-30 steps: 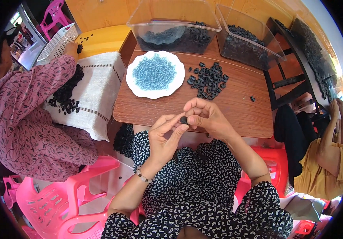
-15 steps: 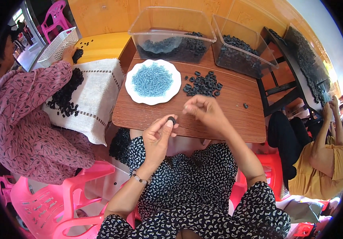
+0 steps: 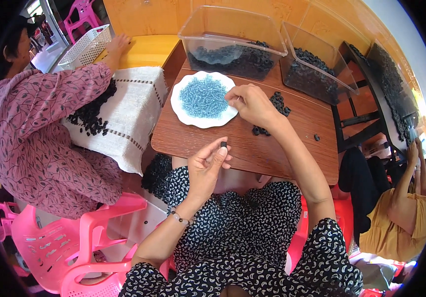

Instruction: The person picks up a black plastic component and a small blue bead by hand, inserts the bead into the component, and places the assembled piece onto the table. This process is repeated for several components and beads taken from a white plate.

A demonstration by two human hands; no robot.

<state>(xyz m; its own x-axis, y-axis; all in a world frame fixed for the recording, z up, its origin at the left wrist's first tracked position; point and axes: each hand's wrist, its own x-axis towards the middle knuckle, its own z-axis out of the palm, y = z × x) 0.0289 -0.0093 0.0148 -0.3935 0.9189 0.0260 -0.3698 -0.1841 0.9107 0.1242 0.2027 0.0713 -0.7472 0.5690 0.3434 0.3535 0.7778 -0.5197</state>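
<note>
Fingers pinch a stubby piece, glassy beads filling a scalloped plate.

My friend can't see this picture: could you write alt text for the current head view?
A person's left hand pinches a small black piece while the right hand is at the edge of a wavy-rimmed white plate of tiny blue bead-like pieces. The brown table also bears clear bins; another person is at left.
</note>
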